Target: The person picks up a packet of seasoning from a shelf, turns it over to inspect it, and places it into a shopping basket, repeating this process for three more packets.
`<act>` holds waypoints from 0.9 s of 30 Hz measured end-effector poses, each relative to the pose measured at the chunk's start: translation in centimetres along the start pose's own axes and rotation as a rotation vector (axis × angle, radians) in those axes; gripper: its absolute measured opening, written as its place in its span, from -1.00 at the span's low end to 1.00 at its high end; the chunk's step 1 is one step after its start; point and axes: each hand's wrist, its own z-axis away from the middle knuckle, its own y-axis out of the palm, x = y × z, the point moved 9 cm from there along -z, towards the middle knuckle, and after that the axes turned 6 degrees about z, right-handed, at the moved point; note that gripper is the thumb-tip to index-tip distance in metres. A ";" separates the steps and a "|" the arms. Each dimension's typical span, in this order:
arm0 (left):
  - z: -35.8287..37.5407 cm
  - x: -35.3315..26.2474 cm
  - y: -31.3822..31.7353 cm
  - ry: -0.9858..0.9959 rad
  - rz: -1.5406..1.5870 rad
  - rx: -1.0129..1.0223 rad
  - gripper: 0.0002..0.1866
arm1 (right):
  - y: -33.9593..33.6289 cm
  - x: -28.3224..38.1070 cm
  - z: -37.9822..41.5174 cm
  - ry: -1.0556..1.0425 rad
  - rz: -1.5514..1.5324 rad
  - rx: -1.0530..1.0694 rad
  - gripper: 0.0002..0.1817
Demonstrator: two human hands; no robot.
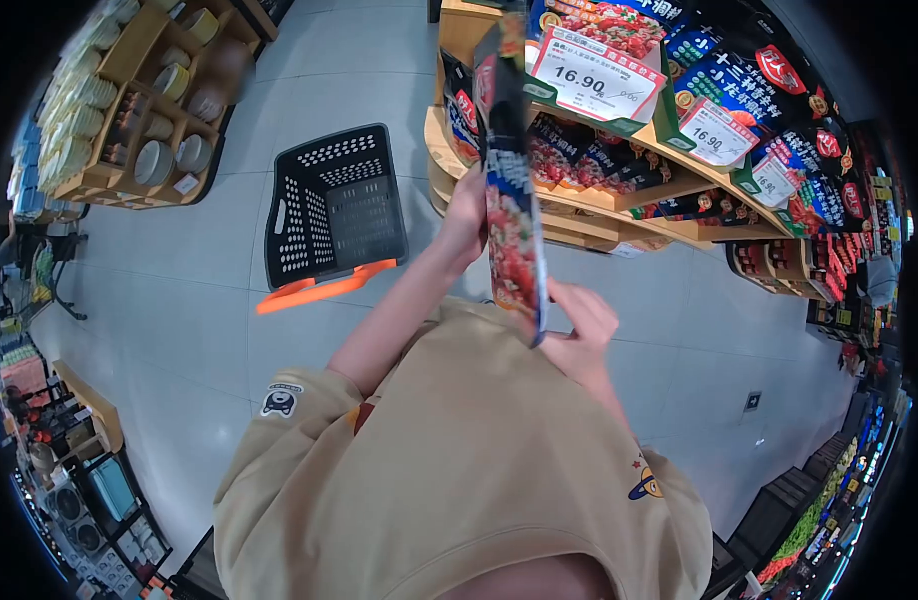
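A tall, glossy seasoning packet (514, 235), dark blue with a picture of red food, is held up in front of my chest and seen at a steep angle. My left hand (466, 218) is closed on its left edge, with the fingertips hidden behind it. Low on the opposite side, my right hand (581, 330) has its bent fingers and thumb at the packet's right edge, gripping it near the bottom corner. Just past the packet stands a wooden display shelf (669, 215) with similar black and blue packets (724, 85).
On the floor to the left sits a black shopping basket (364, 215) with an orange handle (329, 287). A price sign (594, 75) reading 16.90 fronts the display. Farther left is a wooden rack (159, 120) of bowls. Grey floor tiles (309, 60) lie between the shelves.
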 end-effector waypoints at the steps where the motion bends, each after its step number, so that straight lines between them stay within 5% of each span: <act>1: -1.6 1.3 1.2 -0.053 0.208 0.361 -0.78 | 1.2 1.3 0.2 -0.091 -0.008 0.074 -0.63; 2: -2.2 2.1 2.1 -0.106 0.415 0.723 -0.76 | 2.3 2.6 0.4 -0.185 -0.014 0.148 -0.60; 4: -0.3 3.2 4.7 -0.294 0.470 0.732 -0.56 | 4.0 4.3 0.2 -0.231 -0.061 0.220 -0.60; 6: 1.9 3.8 7.4 -0.401 0.521 0.958 -0.55 | 5.0 5.2 0.4 -0.275 -0.107 0.293 -0.60; 14: 4.5 5.1 7.5 -0.698 0.829 0.595 -0.71 | 5.7 5.5 0.8 -0.335 -0.209 0.333 -0.72; 27: 3.4 6.5 6.5 -0.692 0.916 0.684 -0.68 | 5.6 4.8 1.4 -0.358 -0.381 0.400 -0.71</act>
